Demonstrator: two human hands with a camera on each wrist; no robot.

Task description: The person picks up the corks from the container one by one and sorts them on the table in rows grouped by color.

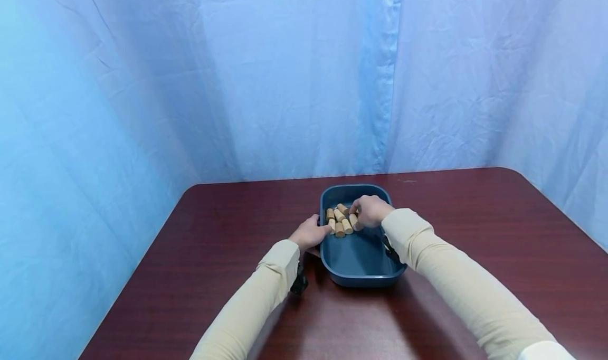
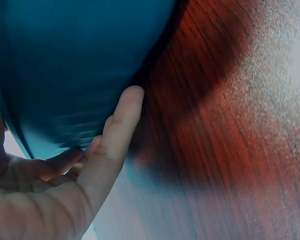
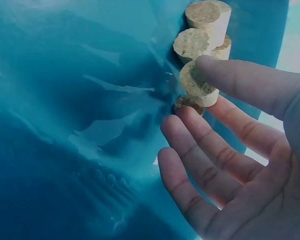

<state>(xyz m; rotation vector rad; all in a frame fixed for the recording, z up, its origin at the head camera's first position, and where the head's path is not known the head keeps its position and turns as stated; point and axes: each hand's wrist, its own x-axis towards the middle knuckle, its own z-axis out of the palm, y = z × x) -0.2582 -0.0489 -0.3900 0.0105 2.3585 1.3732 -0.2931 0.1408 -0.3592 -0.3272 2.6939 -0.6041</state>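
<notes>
A dark blue rectangular tub [image 1: 358, 254] holds several tapered cork stoppers [image 1: 339, 229], grouped toward its left side. My left hand [image 1: 310, 232] grips the tub's left wall, with the thumb over the rim; in the left wrist view its fingers [image 2: 125, 110] lie along the outside of the wall. My right hand [image 1: 372, 211] reaches into the tub from the right. It pinches one cork stopper [image 3: 199, 86] between thumb and index finger, while the other fingers are spread loosely. More corks stand in a row beside that one in the right wrist view.
The tub stands on a dark reddish-brown wooden table [image 1: 228, 233], toward its far edge. Light blue curtains [image 1: 294, 85] hang behind the table and along both sides.
</notes>
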